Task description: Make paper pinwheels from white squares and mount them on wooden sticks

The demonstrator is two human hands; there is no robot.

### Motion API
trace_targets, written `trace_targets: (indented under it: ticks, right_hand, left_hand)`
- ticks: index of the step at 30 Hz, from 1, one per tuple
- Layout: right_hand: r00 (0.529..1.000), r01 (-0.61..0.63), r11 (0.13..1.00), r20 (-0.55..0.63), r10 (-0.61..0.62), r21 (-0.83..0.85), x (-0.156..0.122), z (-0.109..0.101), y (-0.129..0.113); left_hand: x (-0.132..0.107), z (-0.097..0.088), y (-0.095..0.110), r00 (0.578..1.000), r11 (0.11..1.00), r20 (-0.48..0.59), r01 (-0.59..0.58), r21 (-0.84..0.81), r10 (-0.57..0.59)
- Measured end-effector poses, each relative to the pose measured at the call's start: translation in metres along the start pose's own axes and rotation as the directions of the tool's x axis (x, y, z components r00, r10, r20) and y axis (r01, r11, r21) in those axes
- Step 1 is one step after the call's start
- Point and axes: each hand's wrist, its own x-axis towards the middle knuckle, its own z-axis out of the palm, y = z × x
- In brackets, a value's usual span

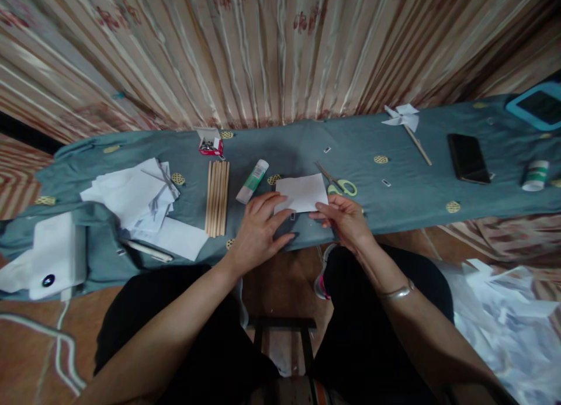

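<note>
A small white sheet of paper (302, 193), wider than it is deep, lies near the front edge of the cloth-covered table. My left hand (258, 229) rests its outstretched fingers on the paper's left edge, with the thumb apart. At the lower right corner, my right hand (348, 218) pinches the paper between thumb and fingers. Scissors (344, 187) with light green handles lie just beyond the right hand, partly hidden by the paper. A green and white glue stick (253, 182) is left of the paper, beyond my left hand.
Wooden sticks (217, 199) lie in a row below a small red box of metal pins (211, 143). Stacked papers (131, 194), a pen (149, 251) and a white device (59, 256) are left. Rightward are a paper pinwheel (403, 118), a phone (468, 158) and a green-white cylinder (535, 176).
</note>
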Motion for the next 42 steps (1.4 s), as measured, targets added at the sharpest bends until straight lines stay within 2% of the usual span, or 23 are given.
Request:
trace_targets:
  ticks: [4,8,10,11,13,15,17,19,22,26,30,33,37,42]
  right_hand:
    - [0.998,-0.008,0.997,0.06,0.012,-0.073,-0.011,0.008,0.008]
    - [0.987,-0.004,0.984,0.154,0.033,-0.179,-0.021,0.009,0.013]
    - [0.984,0.062,0.962,0.177,-0.015,-0.268,-0.024,0.002,0.011]
    - [0.983,0.128,0.938,0.17,-0.076,-0.323,-0.026,-0.004,0.008]
    - [0.958,0.288,0.841,0.144,-0.249,-0.459,-0.028,-0.016,0.003]
    - [0.901,0.42,0.683,0.184,-0.392,-0.598,-0.03,-0.025,0.0]
    - [0.841,0.523,0.525,0.306,-0.446,-0.672,-0.032,-0.031,0.0]
    - [0.799,0.592,0.438,0.419,-0.431,-0.677,-0.033,-0.031,0.004]
    - [0.8,0.599,0.463,0.458,-0.388,-0.653,-0.031,-0.03,0.01]
    - [0.832,0.554,0.562,0.41,-0.373,-0.614,-0.024,-0.029,0.01]
    - [0.858,0.514,0.611,0.364,-0.363,-0.602,-0.011,-0.025,0.008]
    - [0.871,0.491,0.621,0.33,-0.364,-0.611,-0.002,-0.021,0.01]
    - [0.884,0.46,0.624,0.26,-0.388,-0.632,0.004,-0.018,0.017]
    - [0.873,0.458,0.611,0.197,-0.447,-0.645,-0.001,-0.013,0.025]
  left_hand:
    - [0.001,0.007,0.003,0.994,0.986,0.112,-0.008,0.165,-0.011]
    - [0.001,0.012,-0.002,0.989,0.981,0.142,-0.056,0.188,0.029]
    - [-0.001,0.013,-0.004,0.991,0.984,0.124,-0.067,0.167,0.046]
    - [-0.002,0.013,-0.005,0.993,0.986,0.112,-0.063,0.153,0.046]
    - [-0.004,0.012,-0.005,0.995,0.992,0.093,-0.048,0.12,0.036]
    - [-0.006,0.01,-0.004,0.995,0.996,0.093,-0.043,0.084,0.035]
    - [-0.009,0.009,-0.002,0.993,0.998,0.113,-0.043,0.054,0.036]
    - [-0.013,0.008,0.0,0.99,0.999,0.134,-0.04,0.028,0.036]
    - [-0.017,0.006,0.004,0.987,0.999,0.158,-0.039,-0.006,0.039]
    - [-0.021,0.004,0.005,0.984,0.999,0.172,-0.038,-0.034,0.043]
    - [-0.021,0.004,0.004,0.981,0.999,0.191,-0.011,-0.05,0.02]
    - [-0.021,0.004,0.004,0.978,0.996,0.202,0.065,-0.06,-0.051]
    - [-0.022,0.003,0.005,0.97,0.968,0.162,0.205,-0.144,-0.181]
    - [-0.02,0.005,0.006,0.972,0.964,0.179,0.183,-0.194,-0.148]
